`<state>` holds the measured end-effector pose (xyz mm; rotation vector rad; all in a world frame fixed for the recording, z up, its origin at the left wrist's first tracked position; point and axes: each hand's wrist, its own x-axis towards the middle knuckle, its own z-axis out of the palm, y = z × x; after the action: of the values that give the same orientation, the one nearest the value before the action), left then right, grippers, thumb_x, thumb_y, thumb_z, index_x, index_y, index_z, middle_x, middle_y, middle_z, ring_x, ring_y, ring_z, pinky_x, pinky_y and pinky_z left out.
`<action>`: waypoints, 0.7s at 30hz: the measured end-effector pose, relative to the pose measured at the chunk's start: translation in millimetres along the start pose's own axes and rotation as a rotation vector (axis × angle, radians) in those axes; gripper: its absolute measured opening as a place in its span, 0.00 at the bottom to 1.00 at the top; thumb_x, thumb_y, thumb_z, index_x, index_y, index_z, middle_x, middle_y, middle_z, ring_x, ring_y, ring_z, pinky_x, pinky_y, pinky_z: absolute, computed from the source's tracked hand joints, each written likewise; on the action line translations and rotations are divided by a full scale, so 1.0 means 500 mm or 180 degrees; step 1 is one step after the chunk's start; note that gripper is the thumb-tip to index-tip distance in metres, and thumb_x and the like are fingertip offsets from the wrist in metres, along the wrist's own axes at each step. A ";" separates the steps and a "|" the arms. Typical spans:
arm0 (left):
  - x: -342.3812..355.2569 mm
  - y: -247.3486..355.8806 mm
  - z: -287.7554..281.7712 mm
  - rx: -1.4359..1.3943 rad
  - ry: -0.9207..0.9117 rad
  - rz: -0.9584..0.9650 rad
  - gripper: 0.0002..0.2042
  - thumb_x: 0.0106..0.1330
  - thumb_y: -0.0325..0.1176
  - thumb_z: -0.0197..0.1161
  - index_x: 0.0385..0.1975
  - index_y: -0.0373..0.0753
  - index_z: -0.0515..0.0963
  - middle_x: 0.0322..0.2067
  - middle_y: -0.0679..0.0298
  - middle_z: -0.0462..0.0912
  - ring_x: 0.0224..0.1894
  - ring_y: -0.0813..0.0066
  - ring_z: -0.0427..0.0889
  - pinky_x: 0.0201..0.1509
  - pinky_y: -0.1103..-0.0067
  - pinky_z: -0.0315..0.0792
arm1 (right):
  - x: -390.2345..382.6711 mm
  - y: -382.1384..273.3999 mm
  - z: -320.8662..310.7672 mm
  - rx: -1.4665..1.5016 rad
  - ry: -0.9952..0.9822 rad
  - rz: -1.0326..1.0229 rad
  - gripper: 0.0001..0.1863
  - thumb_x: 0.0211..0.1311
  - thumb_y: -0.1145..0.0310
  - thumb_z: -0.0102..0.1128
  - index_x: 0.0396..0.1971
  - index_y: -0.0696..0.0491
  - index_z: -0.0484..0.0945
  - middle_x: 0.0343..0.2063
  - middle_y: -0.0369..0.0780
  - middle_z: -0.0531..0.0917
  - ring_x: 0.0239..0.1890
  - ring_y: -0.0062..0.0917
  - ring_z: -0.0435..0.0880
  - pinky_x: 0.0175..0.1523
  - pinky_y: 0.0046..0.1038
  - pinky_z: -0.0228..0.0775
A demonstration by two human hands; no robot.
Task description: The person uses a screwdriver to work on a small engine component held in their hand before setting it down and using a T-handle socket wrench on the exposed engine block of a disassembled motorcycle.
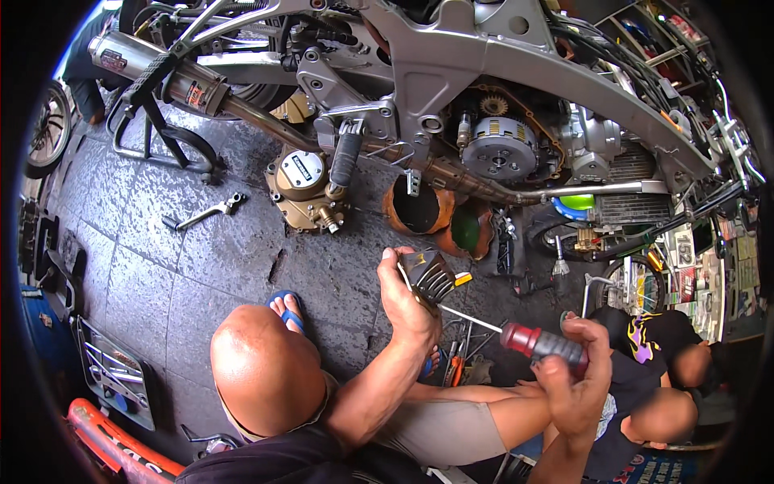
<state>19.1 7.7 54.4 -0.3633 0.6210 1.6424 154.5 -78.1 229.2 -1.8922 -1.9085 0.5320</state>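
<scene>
L hand (409, 313) grips finned cover (429, 274), R hand (582, 373) clasps screwdriver (526, 340) handle; best push w/ shaft straight, fingers clear of tip

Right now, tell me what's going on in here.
The person's left hand holds a dark finned part, and the right hand grips a red-and-black screwdriver, its tip by the part's lower edge; contact is unclear. In front of them, a motorcycle has its engine open at the side, the round clutch exposed. A bronze-coloured cover lies on the floor.
</scene>
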 end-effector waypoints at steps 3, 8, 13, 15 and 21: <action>0.000 -0.004 -0.007 -0.0003 0.0050 -0.0060 0.18 0.70 0.51 0.46 0.37 0.42 0.71 0.24 0.64 0.78 0.25 0.72 0.80 0.28 0.75 0.76 | -0.005 -0.027 0.025 0.0920 0.0566 -0.0310 0.23 0.59 0.62 0.62 0.49 0.63 0.72 0.46 0.49 0.78 0.43 0.28 0.80 0.44 0.26 0.71; -0.007 -0.019 -0.015 -0.0126 0.0001 -0.0117 0.17 0.70 0.50 0.48 0.36 0.42 0.72 0.24 0.65 0.77 0.25 0.72 0.79 0.29 0.74 0.77 | -0.001 -0.002 -0.010 -0.0102 0.0293 0.0301 0.23 0.53 0.67 0.62 0.48 0.63 0.72 0.45 0.47 0.78 0.46 0.29 0.77 0.46 0.27 0.70; -0.010 -0.035 -0.016 -0.0089 0.0025 -0.0164 0.17 0.70 0.50 0.47 0.36 0.42 0.71 0.24 0.65 0.77 0.24 0.71 0.79 0.29 0.73 0.78 | 0.005 -0.003 0.011 0.0339 0.0668 -0.0397 0.21 0.56 0.67 0.59 0.48 0.64 0.72 0.46 0.49 0.78 0.44 0.31 0.79 0.48 0.29 0.71; -0.007 -0.039 -0.021 -0.0173 -0.0016 -0.0268 0.17 0.70 0.50 0.47 0.36 0.42 0.71 0.24 0.65 0.77 0.24 0.71 0.79 0.29 0.71 0.78 | 0.013 0.000 -0.006 -0.0245 0.0778 -0.0528 0.20 0.56 0.69 0.58 0.47 0.63 0.72 0.44 0.49 0.79 0.42 0.29 0.80 0.48 0.28 0.71; -0.013 -0.055 -0.026 -0.0134 -0.0073 -0.0320 0.17 0.70 0.51 0.47 0.36 0.42 0.72 0.25 0.64 0.77 0.27 0.71 0.79 0.31 0.70 0.78 | -0.002 -0.002 0.015 0.1636 0.0634 -0.0034 0.28 0.51 0.77 0.63 0.54 0.61 0.66 0.40 0.44 0.80 0.40 0.21 0.80 0.36 0.17 0.73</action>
<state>45.5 -2.9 42.4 -0.3997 0.5431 1.5633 149.6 -79.2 223.4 -1.5348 -1.4770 0.7196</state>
